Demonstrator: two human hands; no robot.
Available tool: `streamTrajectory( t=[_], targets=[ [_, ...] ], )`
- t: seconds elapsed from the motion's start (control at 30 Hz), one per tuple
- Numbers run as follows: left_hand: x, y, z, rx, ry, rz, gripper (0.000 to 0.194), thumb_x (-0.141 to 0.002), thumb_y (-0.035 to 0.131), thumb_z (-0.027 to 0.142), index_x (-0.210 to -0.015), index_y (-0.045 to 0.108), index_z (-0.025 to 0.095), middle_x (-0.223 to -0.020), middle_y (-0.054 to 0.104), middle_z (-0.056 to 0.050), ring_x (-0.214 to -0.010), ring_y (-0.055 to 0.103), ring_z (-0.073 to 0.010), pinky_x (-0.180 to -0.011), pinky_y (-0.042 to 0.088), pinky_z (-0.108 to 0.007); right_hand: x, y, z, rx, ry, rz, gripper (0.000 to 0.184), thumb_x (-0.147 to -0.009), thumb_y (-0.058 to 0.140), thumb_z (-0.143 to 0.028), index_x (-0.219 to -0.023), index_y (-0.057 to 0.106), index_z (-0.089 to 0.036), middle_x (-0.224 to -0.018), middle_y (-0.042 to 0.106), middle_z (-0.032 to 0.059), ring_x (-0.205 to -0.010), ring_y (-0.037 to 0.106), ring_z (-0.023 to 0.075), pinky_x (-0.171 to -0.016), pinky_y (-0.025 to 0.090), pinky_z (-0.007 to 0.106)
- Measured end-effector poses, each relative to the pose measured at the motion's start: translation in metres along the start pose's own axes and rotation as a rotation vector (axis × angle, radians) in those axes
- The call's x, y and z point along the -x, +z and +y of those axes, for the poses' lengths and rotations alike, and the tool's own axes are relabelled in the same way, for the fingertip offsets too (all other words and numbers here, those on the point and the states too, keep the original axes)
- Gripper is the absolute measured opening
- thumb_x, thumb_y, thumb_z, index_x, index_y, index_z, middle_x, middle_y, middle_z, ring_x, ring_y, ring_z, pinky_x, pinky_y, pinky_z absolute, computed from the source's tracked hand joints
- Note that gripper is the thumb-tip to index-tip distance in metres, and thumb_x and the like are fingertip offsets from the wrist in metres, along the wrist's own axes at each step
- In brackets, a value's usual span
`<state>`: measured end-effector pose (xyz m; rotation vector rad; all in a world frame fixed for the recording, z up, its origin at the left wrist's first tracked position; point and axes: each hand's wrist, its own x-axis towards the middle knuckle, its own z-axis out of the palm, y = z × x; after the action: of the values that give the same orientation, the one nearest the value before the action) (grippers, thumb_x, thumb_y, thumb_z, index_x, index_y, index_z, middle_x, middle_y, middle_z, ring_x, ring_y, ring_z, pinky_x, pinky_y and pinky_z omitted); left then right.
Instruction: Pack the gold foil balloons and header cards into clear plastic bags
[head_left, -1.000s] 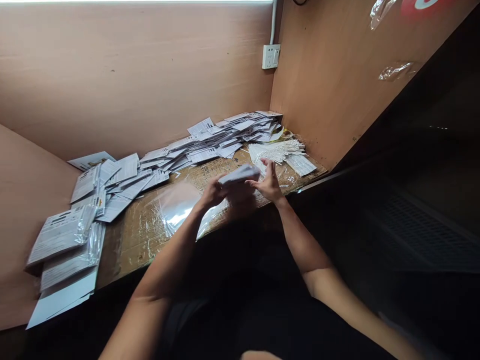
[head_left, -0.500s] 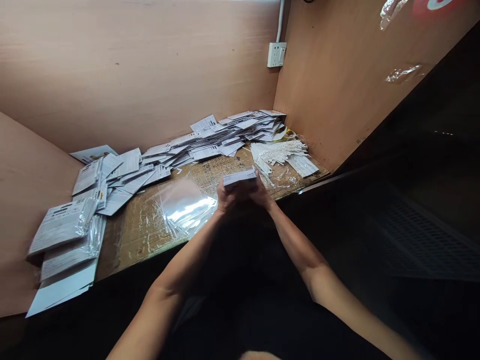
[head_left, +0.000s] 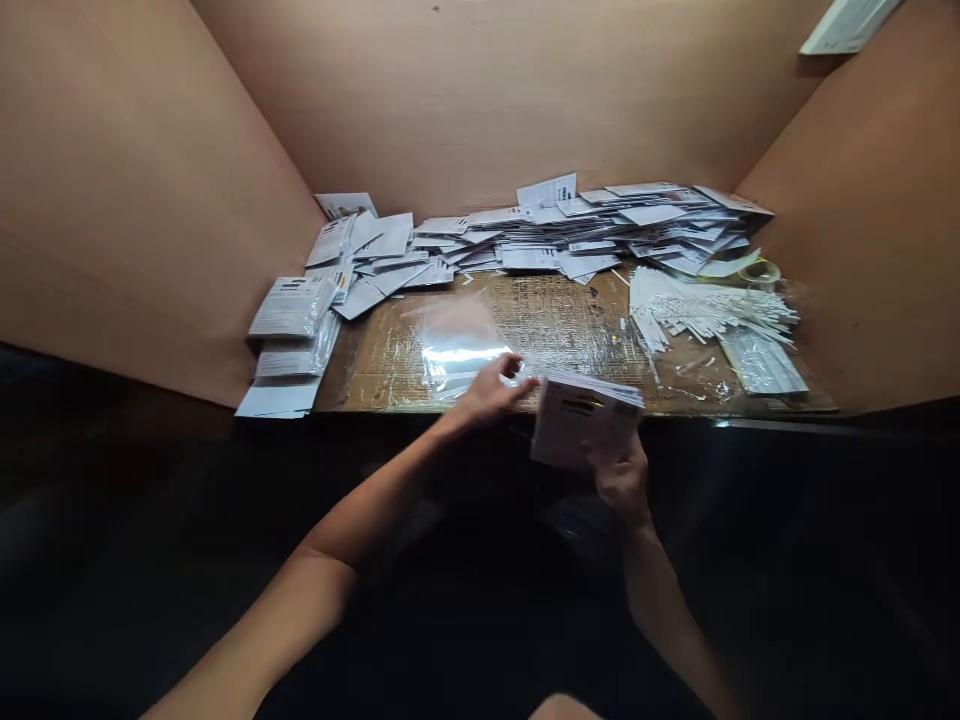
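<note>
My right hand (head_left: 622, 475) grips a stack of printed cards (head_left: 574, 425) by its lower right side, just in front of the table's edge. The stack is tilted, with a printed face towards me and its layered top edges showing. To the left of it, my left hand (head_left: 495, 388) is off the stack, with fingers apart and nothing between them. Beneath and beyond that hand lie clear plastic bags (head_left: 461, 340), flat on the cardboard-covered table (head_left: 382, 370).
Loose printed cards (head_left: 525, 255) are heaped along the back wall. Plastic-wrapped card bundles (head_left: 292, 310) are piled at the left. On the right lie many thin white strips (head_left: 697, 305), a clear packet (head_left: 765, 362) and a tape roll (head_left: 761, 272). Wooden panels (head_left: 885, 230) enclose the table.
My left hand has let go of the card stack and moved left towards the plastic bags. The right hand keeps the stack, now tilted. The view has turned left.
</note>
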<state>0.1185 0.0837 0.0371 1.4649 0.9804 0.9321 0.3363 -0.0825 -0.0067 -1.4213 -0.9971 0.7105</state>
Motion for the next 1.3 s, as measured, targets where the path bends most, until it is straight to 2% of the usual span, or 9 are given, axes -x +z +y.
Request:
streamTrajectory(
  t=[0.07,0.13,0.23,0.33,0.5,0.7,0.83,1.0,1.3],
  targets=[
    [-0.014,-0.059,-0.012,-0.334,-0.056,0.377,0.063,-0.067,0.097,0.057,-0.105,0.068,0.016,-0.124,0.068,-0.024,-0.134,0.056,-0.0460,-0.107,0.049,-0.054,0.005,-0.004,0.006,-0.004,0.006,0.033,0.049,-0.085,0.085,-0.045,-0.125,0.067,-0.024,-0.117,0.079,0.0131,-0.107,0.078,0.0325,-0.097,0.064,0.049],
    [-0.024,-0.114,-0.025,-0.673,-0.201,0.519,0.064,-0.063,0.099,0.053,-0.102,0.066,0.014,-0.138,0.060,-0.031,-0.146,0.041,-0.0540,-0.112,0.040,-0.061,0.006,-0.008,0.012,-0.017,-0.001,0.015,0.046,-0.085,0.085,-0.044,-0.123,0.068,-0.025,-0.117,0.079,0.0131,-0.109,0.078,0.0330,-0.098,0.064,0.050],
    [-0.027,-0.167,-0.040,-0.870,-0.358,0.426,0.041,-0.069,0.094,0.044,-0.080,0.065,0.016,-0.118,0.069,-0.027,-0.134,0.054,-0.0503,-0.108,0.043,-0.056,0.007,-0.009,0.018,-0.050,0.017,-0.073,0.047,-0.084,0.086,-0.043,-0.124,0.068,-0.026,-0.120,0.079,0.0137,-0.112,0.077,0.0333,-0.100,0.063,0.050],
    [-0.023,-0.185,-0.047,-0.671,-0.375,0.411,0.029,-0.074,0.088,0.032,-0.069,0.063,0.019,-0.080,0.070,-0.012,-0.097,0.071,-0.0348,-0.088,0.052,-0.042,0.008,0.001,0.018,-0.115,0.078,-0.163,0.050,-0.082,0.088,-0.047,-0.123,0.068,-0.026,-0.118,0.079,0.0139,-0.111,0.078,0.0335,-0.100,0.063,0.051],
    [0.000,-0.173,-0.045,-0.021,-0.347,0.564,0.036,-0.076,0.086,0.023,-0.102,0.062,0.018,-0.075,0.068,0.000,-0.062,0.070,-0.0173,-0.068,0.058,-0.033,0.021,0.034,0.016,-0.271,0.320,-0.331,0.053,-0.080,0.087,-0.061,-0.115,0.069,-0.025,-0.108,0.081,0.0131,-0.099,0.079,0.0334,-0.095,0.064,0.051],
    [0.070,-0.122,-0.049,0.417,-0.307,0.395,0.086,-0.052,0.090,0.001,-0.128,0.058,0.023,-0.109,0.076,-0.005,-0.096,0.079,-0.0223,-0.085,0.065,-0.035,0.035,0.071,0.009,-0.514,0.558,-0.557,0.060,-0.077,0.091,-0.060,-0.118,0.070,-0.022,-0.119,0.079,0.0154,-0.111,0.077,0.0362,-0.097,0.063,0.051],
    [0.100,-0.088,-0.055,0.532,-0.391,0.484,0.073,-0.062,0.090,0.006,-0.127,0.061,0.019,-0.105,0.080,-0.009,-0.098,0.080,-0.0232,-0.093,0.064,-0.040,0.028,0.083,-0.001,-0.528,0.654,-0.772,0.067,-0.072,0.095,-0.057,-0.121,0.073,-0.017,-0.115,0.080,0.0159,-0.107,0.078,0.0349,-0.090,0.065,0.046],
    [0.106,-0.070,-0.055,0.553,-0.436,0.631,0.045,-0.071,0.090,0.013,-0.110,0.068,0.015,-0.104,0.081,-0.012,-0.094,0.080,-0.0228,-0.085,0.063,-0.036,0.011,0.100,-0.011,-0.540,0.746,-1.064,0.068,-0.069,0.098,-0.051,-0.120,0.074,-0.013,-0.111,0.081,0.0142,-0.096,0.080,0.0278,-0.086,0.065,0.038],
    [0.108,-0.073,-0.044,0.508,-0.487,0.463,0.055,-0.061,0.100,0.058,-0.085,0.073,0.016,-0.078,0.076,-0.007,-0.060,0.069,-0.0180,-0.055,0.055,-0.029,-0.025,0.122,-0.008,-0.349,0.793,-1.305,0.061,-0.069,0.097,-0.047,-0.113,0.077,-0.010,-0.092,0.082,0.0091,-0.072,0.076,0.0199,-0.065,0.064,0.029]
  ],
)
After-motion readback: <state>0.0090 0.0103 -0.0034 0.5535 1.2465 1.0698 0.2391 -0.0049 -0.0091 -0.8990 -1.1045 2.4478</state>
